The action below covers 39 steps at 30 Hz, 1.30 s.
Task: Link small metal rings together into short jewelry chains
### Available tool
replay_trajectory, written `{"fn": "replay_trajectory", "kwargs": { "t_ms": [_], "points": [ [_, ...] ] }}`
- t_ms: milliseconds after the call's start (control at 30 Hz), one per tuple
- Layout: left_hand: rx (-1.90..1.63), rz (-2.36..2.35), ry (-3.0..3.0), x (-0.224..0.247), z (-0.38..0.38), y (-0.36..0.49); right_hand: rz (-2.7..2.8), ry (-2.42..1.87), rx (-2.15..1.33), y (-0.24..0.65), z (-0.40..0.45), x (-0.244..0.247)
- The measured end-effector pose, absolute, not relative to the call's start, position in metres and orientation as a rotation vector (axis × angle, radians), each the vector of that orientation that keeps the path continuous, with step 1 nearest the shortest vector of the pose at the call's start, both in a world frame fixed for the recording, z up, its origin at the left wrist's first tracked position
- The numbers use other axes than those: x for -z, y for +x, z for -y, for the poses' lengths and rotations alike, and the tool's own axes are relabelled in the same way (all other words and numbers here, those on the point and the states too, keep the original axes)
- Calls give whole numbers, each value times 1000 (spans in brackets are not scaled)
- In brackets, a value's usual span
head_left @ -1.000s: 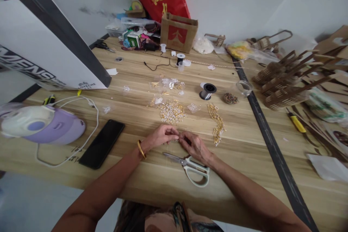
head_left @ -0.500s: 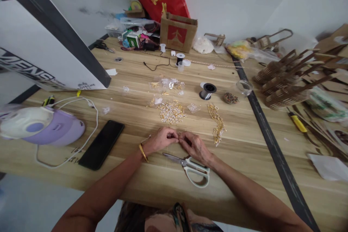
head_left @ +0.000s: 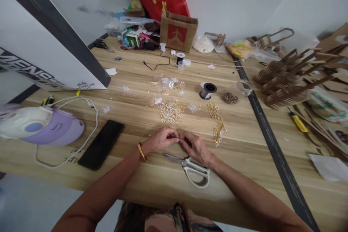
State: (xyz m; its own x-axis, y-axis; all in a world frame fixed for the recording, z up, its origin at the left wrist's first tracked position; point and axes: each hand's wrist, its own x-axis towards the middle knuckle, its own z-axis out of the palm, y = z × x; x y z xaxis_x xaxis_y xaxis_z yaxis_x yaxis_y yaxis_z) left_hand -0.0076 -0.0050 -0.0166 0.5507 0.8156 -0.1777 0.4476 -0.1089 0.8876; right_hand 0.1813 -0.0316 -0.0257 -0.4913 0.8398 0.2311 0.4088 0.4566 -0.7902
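Observation:
My left hand (head_left: 162,139) and my right hand (head_left: 196,146) meet fingertip to fingertip over the table. Both are closed in a pinch; what sits between the fingers is too small to make out. Just beyond them lies a pile of gold and clear beads (head_left: 172,111). To the right of the pile are gold chains (head_left: 216,125) with clear beads at the near end. Scissors with pale handles (head_left: 196,172) lie below my right hand, blades pointing left. Beside the pile rests a small bag of clear rings (head_left: 193,107).
A black phone (head_left: 102,145) and a purple-and-white device (head_left: 54,127) with a white cable lie left. Behind the beads stand a wire spool (head_left: 208,90) and a clear cup (head_left: 244,87). Small woven baskets (head_left: 282,83) crowd the right; a tall white box (head_left: 51,47) stands left.
My two hands stay together at the same spot, with only a slight shift of the fingertips. Nothing else on the table has visibly moved.

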Motion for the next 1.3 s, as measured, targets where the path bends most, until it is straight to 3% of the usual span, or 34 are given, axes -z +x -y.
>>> {"fn": "replay_trajectory", "kwargs": {
  "t_ms": [567, 1300],
  "points": [
    [-450, -970, 1865, 14, 3, -10, 2157, -954, -861, 183, 32, 28],
    [-386, -969, 1574, 16, 1, -12, 2072, -1021, -994, 184, 33, 26]
  ]
}}
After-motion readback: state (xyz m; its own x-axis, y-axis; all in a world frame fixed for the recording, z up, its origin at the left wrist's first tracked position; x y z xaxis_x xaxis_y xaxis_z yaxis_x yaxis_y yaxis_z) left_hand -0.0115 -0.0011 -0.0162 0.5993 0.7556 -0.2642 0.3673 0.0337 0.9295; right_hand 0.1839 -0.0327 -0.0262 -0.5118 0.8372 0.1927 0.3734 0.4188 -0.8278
